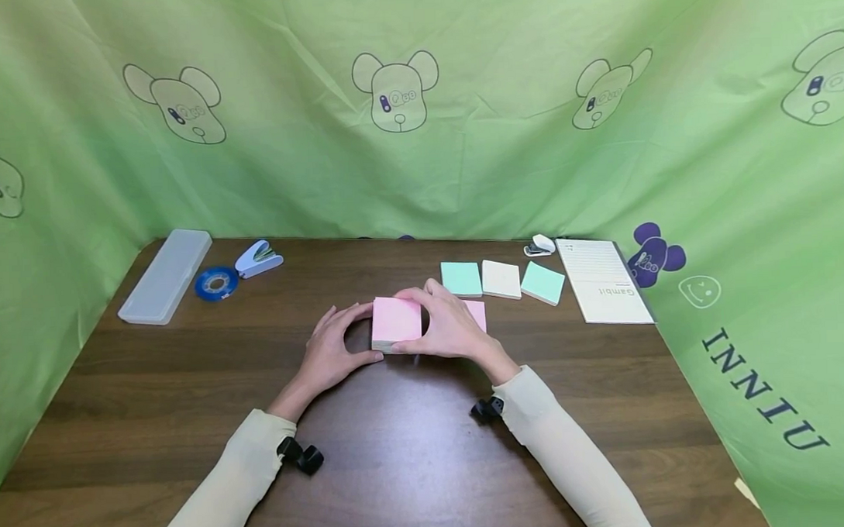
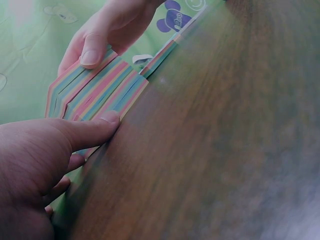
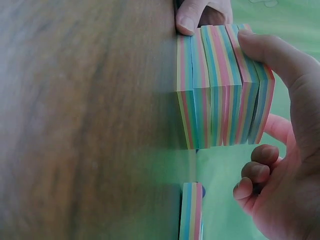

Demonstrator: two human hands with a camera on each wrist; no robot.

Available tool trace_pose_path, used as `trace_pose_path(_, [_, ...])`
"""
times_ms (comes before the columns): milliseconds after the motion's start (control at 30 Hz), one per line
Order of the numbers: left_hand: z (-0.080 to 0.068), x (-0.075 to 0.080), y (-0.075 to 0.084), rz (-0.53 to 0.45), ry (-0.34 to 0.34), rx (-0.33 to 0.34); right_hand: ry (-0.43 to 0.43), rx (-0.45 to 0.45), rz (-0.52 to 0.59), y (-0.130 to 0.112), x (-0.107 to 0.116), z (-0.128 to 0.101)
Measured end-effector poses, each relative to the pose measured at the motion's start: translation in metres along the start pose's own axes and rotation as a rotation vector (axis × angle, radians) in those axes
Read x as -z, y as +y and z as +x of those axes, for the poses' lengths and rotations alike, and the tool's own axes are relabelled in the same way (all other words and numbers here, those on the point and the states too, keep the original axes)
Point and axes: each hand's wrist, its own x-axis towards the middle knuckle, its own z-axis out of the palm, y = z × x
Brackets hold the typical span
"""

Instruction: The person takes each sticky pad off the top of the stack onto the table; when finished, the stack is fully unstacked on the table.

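A stack of sticky note pads [image 1: 396, 320] stands on the table, pink on top. In the right wrist view its layered sides [image 3: 220, 110] show pink, yellow, green and blue stripes. My left hand [image 1: 333, 350] grips the stack low down from the left, thumb on the near side by the table. With thumb and forefinger, my right hand [image 1: 448, 324] pinches the top pads across the near and far sides; its other fingers are loosely curled. Beside the stack, partly behind my right hand, lies a pink pad [image 1: 478, 314].
Behind to the right lie a green pad [image 1: 460, 278], a white pad [image 1: 501, 279], another green pad [image 1: 543, 283], a small white stapler [image 1: 540, 245] and a notepad [image 1: 607, 284]. At left are a pale case [image 1: 167, 276], blue tape [image 1: 216, 284] and a blue stapler [image 1: 258, 259].
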Motion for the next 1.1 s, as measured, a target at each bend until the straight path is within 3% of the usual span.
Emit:
trace_pose_path(800, [0.001, -0.001, 0.001, -0.006, 0.007, -0.017, 0.054, 0.078, 0.008, 0.007, 0.007, -0.001])
trace_pose_path(1100, [0.0, 0.0, 0.0, -0.022, 0.01, -0.018, 0.078, 0.048, 0.02, 0.015, 0.02, -0.008])
